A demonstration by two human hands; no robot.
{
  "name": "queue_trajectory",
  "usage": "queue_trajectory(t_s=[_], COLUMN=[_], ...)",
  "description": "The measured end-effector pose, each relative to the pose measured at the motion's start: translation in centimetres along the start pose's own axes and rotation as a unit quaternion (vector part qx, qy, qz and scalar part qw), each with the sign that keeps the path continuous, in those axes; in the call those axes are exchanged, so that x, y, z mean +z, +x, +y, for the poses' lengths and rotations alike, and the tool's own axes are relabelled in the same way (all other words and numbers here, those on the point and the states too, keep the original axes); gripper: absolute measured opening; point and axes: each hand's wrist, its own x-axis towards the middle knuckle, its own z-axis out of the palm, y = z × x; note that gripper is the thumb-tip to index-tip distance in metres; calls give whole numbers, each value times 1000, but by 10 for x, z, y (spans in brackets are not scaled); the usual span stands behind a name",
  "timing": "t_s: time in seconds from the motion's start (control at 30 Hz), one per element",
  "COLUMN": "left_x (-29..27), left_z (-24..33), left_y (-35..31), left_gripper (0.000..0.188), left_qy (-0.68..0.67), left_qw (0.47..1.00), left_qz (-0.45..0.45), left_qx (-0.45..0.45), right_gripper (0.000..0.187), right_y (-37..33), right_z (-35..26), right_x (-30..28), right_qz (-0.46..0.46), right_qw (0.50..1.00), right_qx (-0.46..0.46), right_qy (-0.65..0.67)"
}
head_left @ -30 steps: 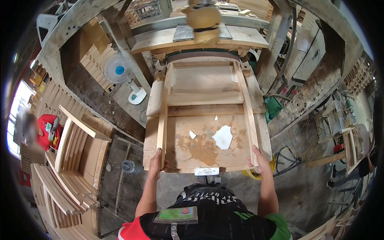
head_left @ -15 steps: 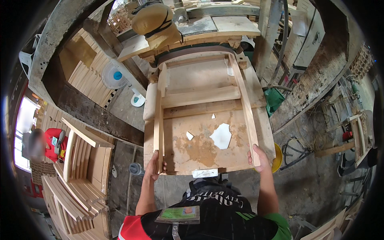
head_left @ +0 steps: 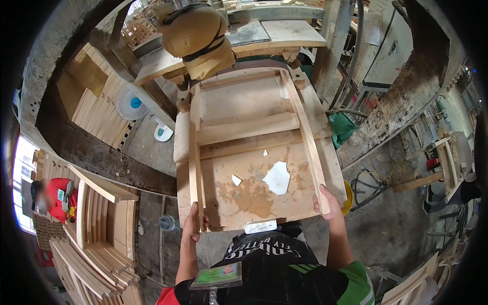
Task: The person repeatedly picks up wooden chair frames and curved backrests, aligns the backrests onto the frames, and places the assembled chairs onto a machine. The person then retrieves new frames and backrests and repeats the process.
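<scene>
A pale wooden frame point(head_left: 249, 128) lies on a stained wooden worktable point(head_left: 244, 206). It has two long side rails, a crosspiece and a curved far rail. My left hand point(head_left: 193, 223) is closed round the near end of the left rail. At the near end of the right rail, my right hand point(head_left: 328, 203) grips the wood, thumb on top. Between the rails, on the table, lie a large jagged white piece point(head_left: 277, 178) and two smaller white scraps. A small white block point(head_left: 260, 226) sits at the table's near edge.
A yellowish padded form point(head_left: 195, 38) bound with black cord hangs beyond the frame's far left. Heavy metal supports point(head_left: 406, 109) flank the table. Stacked curved wood parts point(head_left: 94, 267) stand at left, near a person in red point(head_left: 60, 198). A yellow bucket point(head_left: 347, 197) is beside the table.
The view has shifted slightly, so the table and frame appear a little farther left and lower at the near end. Both hands keep their hold on the rails.
</scene>
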Motion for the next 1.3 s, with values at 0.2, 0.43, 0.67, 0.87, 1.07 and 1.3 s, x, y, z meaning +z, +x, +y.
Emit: queue_trajectory(t_s=[0.2,0.43,0.67,0.87,1.07,1.3], left_x=[8,9,13,14,16,7], left_z=[-2,8,12,17,15,9], left_y=[2,-1,-3,-2,-2,5], left_gripper=[59,63,69,70,73,72], left_qy=[-6,26,56,90,65,79], left_qw=[1000,999,998,995,998,997], left_qz=[9,18,30,27,16,15], left_qx=[-8,-19,-22,-40,-7,-1], right_gripper=[47,45,41,40,36,33], right_y=[7,8,0,0,-1,-1], right_z=[3,4,-1,-3,-8,-8], right_x=[-5,-7,0,5,9,8], right_qz=[8,-18,23,61,37,40], right_qw=[1000,1000,999,997,999,998], right_qx=[10,18,32,24,19,26], right_qy=[-14,0,5,-30,-29,-30])
